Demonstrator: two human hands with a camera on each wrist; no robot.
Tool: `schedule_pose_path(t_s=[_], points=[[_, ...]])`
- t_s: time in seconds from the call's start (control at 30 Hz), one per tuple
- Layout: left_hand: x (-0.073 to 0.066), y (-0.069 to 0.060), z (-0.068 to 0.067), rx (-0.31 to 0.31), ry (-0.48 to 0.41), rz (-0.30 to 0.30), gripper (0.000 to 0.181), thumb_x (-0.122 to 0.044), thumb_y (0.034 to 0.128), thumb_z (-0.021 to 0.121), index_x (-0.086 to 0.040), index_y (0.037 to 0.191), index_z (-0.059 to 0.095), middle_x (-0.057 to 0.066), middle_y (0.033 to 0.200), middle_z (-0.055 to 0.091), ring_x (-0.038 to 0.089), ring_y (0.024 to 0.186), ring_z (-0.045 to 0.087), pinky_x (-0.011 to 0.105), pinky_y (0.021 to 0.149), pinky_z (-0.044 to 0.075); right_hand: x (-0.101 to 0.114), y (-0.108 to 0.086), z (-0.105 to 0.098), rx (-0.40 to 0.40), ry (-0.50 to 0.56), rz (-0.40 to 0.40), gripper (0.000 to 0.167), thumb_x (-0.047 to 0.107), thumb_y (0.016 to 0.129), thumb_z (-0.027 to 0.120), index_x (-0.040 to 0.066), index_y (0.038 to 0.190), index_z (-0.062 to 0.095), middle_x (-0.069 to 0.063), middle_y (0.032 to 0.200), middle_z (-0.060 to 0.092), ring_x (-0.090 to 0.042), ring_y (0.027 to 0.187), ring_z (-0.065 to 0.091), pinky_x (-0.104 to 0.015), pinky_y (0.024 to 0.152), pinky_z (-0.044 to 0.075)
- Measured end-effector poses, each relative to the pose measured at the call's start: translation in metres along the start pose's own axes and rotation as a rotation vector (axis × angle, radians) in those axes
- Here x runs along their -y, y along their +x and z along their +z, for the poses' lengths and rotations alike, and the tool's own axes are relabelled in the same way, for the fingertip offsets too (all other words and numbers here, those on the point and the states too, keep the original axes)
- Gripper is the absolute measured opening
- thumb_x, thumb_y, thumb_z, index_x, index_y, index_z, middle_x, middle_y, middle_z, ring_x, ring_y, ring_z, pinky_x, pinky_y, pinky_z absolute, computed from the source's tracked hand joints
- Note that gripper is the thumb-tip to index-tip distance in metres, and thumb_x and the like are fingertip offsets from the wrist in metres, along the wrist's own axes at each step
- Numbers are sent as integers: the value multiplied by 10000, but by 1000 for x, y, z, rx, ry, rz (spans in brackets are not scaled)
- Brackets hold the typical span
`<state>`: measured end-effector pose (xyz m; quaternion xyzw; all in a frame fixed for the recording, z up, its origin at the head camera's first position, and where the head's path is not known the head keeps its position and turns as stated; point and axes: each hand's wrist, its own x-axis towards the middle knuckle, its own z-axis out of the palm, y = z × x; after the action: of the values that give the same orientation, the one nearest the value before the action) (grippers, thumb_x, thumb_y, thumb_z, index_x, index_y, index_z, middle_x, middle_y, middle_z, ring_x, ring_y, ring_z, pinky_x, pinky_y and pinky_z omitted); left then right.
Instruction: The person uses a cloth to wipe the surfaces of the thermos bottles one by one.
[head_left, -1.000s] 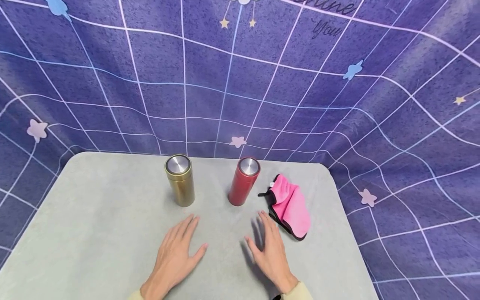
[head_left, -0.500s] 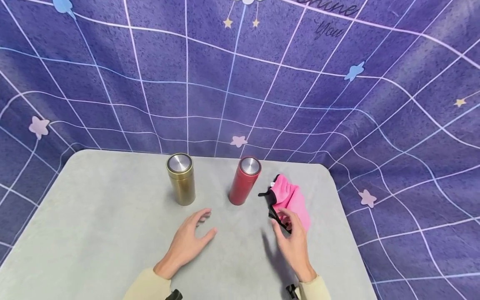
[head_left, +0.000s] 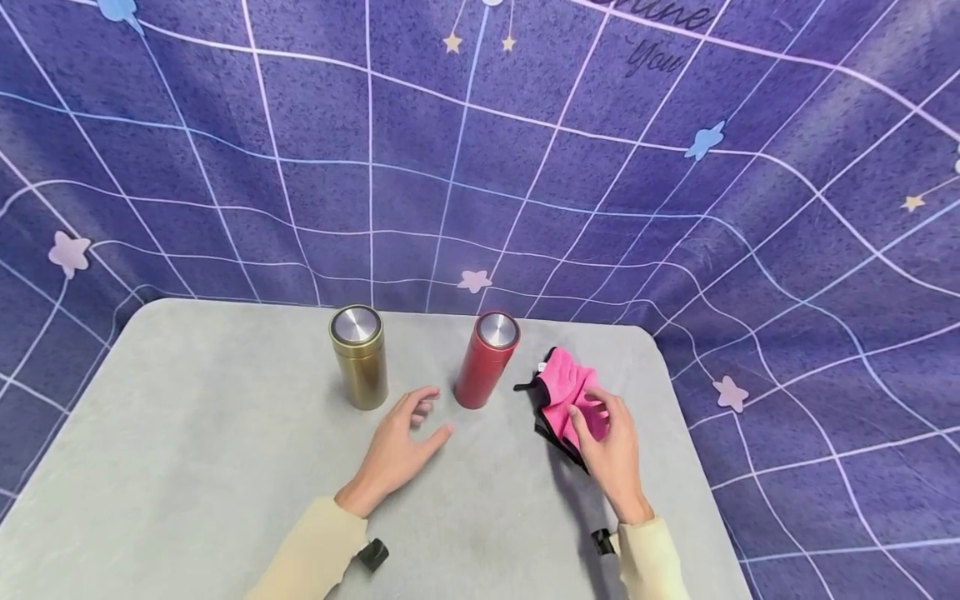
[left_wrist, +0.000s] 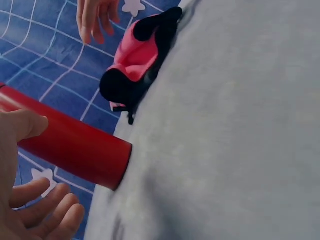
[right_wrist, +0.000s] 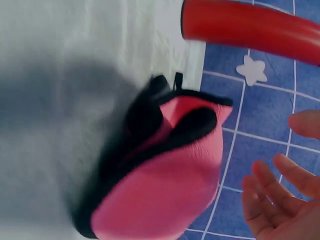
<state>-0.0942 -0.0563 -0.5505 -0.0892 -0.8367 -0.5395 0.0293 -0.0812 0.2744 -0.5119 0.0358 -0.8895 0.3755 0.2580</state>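
A red thermos flask (head_left: 483, 367) with a steel-topped lid stands upright near the back of the table. My left hand (head_left: 393, 454) is just left of and in front of it, fingers loosely bent, with a gap between them in the head view. Left of that hand stands a gold thermos flask (head_left: 363, 371). A crumpled pink cloth piece (head_left: 562, 383) with black edging and a small loop lies to the right; its exact kind is unclear. Over its right part hovers my right hand (head_left: 615, 454), fingers loosely curved and holding nothing. The right wrist view shows those fingers apart from the pink cloth piece (right_wrist: 165, 195).
The grey table (head_left: 187, 450) has rounded back corners. Behind it and on the sides hangs a blue-purple curtain (head_left: 405, 200) with a grid and stars. Black camera mounts (head_left: 372, 554) sit at my wrists.
My right hand has moved right and forward, from beside the pink cloth piece to above it. My left hand has shifted right and forward toward the red thermos flask, its fingers now more bent.
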Motion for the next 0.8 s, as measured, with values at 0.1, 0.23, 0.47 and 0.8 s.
schedule_pose_path(t_s=[0.1, 0.23, 0.47, 0.8], points=[[-7, 11, 1, 19, -2, 35, 629, -256, 914, 874, -139, 1472, 607, 122, 1353, 680, 319, 1179, 676, 475, 1041, 577, -3, 10, -3, 54, -55, 21, 448, 150, 932, 841, 0, 1323, 681, -182, 1202, 686, -389, 1064, 622, -488, 889, 520], [-19, 26, 0, 43, 1, 59, 678, -309, 914, 873, -139, 1502, 581, 100, 1375, 652, 355, 1200, 674, 495, 1059, 572, -6, 21, -8, 154, -136, 65, 554, 256, 943, 834, 31, 1414, 647, -183, 1329, 646, -402, 1218, 574, -602, 963, 524], [-34, 53, -4, 63, -54, 92, 752, -358, 916, 875, -142, 1553, 540, 133, 1460, 616, 395, 1247, 671, 586, 1094, 546, -9, 38, -14, 304, -209, 118, 662, 365, 949, 817, 63, 1491, 589, -179, 1472, 589, -439, 1376, 506, -678, 1077, 485], [-54, 82, -12, 158, -48, 216, 865, -447, 913, 859, -314, 1643, 414, -9, 1623, 491, 294, 1416, 568, 545, 1165, 506, -13, 61, -19, 471, -287, 116, 773, 394, 935, 817, 32, 1550, 519, -241, 1534, 540, -489, 1420, 478, -732, 1085, 476]])
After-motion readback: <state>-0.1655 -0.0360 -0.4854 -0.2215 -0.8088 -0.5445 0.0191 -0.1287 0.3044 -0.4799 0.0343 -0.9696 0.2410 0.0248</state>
